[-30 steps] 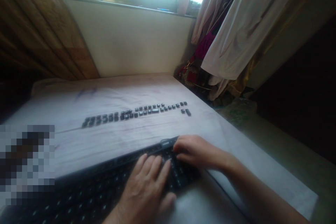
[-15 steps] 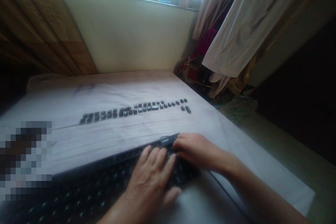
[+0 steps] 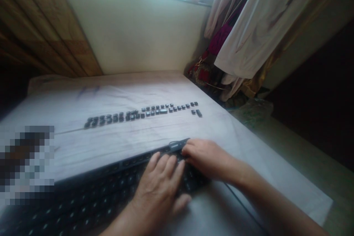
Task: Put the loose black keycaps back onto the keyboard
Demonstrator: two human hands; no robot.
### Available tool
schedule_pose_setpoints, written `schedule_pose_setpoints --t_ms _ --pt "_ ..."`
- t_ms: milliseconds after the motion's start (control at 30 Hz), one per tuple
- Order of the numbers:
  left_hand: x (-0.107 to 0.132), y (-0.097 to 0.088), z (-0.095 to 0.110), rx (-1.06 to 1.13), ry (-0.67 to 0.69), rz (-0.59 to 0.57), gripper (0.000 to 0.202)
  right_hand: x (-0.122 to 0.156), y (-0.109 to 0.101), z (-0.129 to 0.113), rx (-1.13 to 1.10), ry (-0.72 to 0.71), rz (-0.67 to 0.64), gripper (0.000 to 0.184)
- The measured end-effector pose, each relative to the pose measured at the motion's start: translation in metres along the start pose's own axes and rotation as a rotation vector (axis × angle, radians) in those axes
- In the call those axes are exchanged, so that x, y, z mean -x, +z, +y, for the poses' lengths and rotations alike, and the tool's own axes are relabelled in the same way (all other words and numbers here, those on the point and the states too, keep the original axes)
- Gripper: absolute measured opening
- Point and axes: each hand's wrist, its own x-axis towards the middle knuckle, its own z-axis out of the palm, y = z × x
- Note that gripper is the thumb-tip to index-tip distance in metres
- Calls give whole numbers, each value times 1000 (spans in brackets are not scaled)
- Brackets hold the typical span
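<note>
A black keyboard (image 3: 91, 182) lies slantwise across the near part of the cloth-covered surface, with small pale spots along its rows. My left hand (image 3: 160, 180) rests flat on its right half, fingers spread and thumb out to the side. Close beside it, my right hand (image 3: 206, 156) bends over the keyboard's right end. Its fingers are curled together at the tips, and whatever they may pinch is hidden. Beyond the keyboard, several loose black keycaps (image 3: 163, 111) are set out in rough rows.
A white cloth (image 3: 132, 88) covers the surface, whose right edge drops to the floor. From the keyboard a dark cable (image 3: 240, 201) runs toward me. Clothes (image 3: 243, 37) hang at the right, and a brown curtain (image 3: 55, 25) at the left. A pixelated patch hides something at far left.
The view has shifted very slightly. Both hands stay at nearly the same places on the keyboard, and the keycap rows look unchanged.
</note>
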Motion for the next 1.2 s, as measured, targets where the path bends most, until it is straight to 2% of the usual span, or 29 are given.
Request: schedule_pose_setpoints --t_ms 467,667,967,1200 --pt "-1 0 0 17 -12 -9 59 -7 -4 7 -182 37 -11 16" --pt "-2 0 -2 36 -25 -15 56 -9 2 13 -243 5 43 16" --pt "1 5 -4 -11 16 58 57 -12 4 32 -701 4 18 18" --pt "3 7 -1 -43 20 98 57 -14 9 54 -1032 52 -56 38"
